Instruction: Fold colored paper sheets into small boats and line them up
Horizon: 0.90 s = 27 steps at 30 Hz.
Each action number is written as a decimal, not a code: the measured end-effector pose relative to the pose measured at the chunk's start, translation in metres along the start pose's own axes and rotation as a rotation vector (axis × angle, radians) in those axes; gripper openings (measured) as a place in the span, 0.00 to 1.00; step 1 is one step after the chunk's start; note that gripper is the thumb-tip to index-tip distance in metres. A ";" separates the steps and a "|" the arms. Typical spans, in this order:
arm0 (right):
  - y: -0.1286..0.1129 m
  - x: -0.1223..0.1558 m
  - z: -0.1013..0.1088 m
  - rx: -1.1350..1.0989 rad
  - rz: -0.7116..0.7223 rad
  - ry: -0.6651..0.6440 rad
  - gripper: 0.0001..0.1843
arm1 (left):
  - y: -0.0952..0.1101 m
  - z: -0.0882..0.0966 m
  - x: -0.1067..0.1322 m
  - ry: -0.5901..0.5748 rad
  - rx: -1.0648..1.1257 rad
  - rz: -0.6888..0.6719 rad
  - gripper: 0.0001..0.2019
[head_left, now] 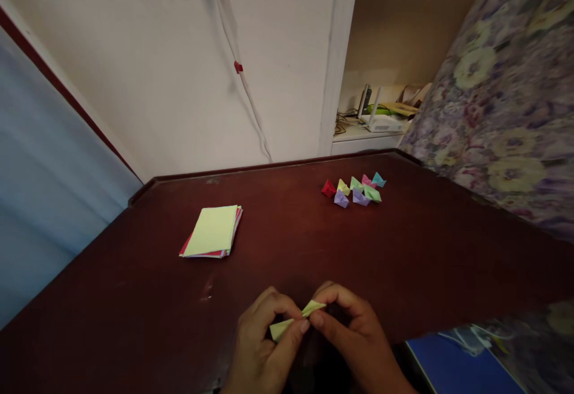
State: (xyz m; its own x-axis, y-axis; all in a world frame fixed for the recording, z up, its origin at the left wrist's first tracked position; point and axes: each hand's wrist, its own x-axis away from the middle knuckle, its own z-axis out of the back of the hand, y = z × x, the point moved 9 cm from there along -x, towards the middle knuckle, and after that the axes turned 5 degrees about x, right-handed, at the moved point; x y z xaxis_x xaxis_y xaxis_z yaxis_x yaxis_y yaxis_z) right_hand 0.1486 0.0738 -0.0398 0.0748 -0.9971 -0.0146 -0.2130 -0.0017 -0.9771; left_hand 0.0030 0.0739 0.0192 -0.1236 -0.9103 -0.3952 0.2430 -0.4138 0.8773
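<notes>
A small folded piece of yellow paper point(281, 329) is held between both hands, low over the near part of the table. My left hand point(264, 337) pinches its left part between thumb and fingers. At its right end, my right hand point(354, 331) grips it with thumb and index finger. The fingertips of the two hands almost meet, and they cover the middle of the paper. To the left and farther off lies a stack of coloured paper sheets point(211, 231), yellow on top with red and white edges showing. Several folded paper boats point(360, 197) stand grouped at the back right.
The dark red-brown table point(278, 220) has a raised rim along the wall. A white cable point(249, 95) hangs down behind it. A router point(384, 122) sits on a shelf beyond. Floral fabric point(502, 107) borders the right side, a blue curtain point(49, 155) the left. A blue flat object point(461, 367) lies lower right.
</notes>
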 end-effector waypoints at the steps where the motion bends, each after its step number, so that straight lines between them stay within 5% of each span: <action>1: 0.000 0.000 0.000 0.010 -0.004 -0.003 0.08 | 0.001 0.000 0.000 -0.011 -0.018 -0.010 0.07; 6: 0.002 -0.002 -0.001 -0.009 -0.022 -0.002 0.09 | 0.003 0.001 -0.002 -0.055 -0.094 -0.021 0.07; 12: 0.006 0.000 0.001 -0.044 -0.023 0.042 0.10 | -0.003 -0.005 -0.006 -0.135 -0.081 0.128 0.04; 16: -0.032 0.007 0.017 0.195 0.327 0.177 0.10 | -0.007 -0.002 -0.007 -0.116 -0.049 0.175 0.04; 20: -0.068 0.023 0.009 0.590 0.690 0.158 0.13 | -0.009 -0.002 -0.006 -0.130 -0.084 0.154 0.04; 27: -0.073 0.029 -0.002 0.854 0.854 0.119 0.16 | 0.003 -0.008 -0.003 -0.168 -0.141 0.009 0.08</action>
State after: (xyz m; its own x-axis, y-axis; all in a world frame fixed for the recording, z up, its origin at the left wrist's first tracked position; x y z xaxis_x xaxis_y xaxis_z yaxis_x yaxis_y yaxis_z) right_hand 0.1643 0.0445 0.0312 0.1244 -0.6532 -0.7469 0.5643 0.6657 -0.4883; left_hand 0.0112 0.0753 0.0205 -0.2765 -0.9041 -0.3259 0.3753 -0.4137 0.8295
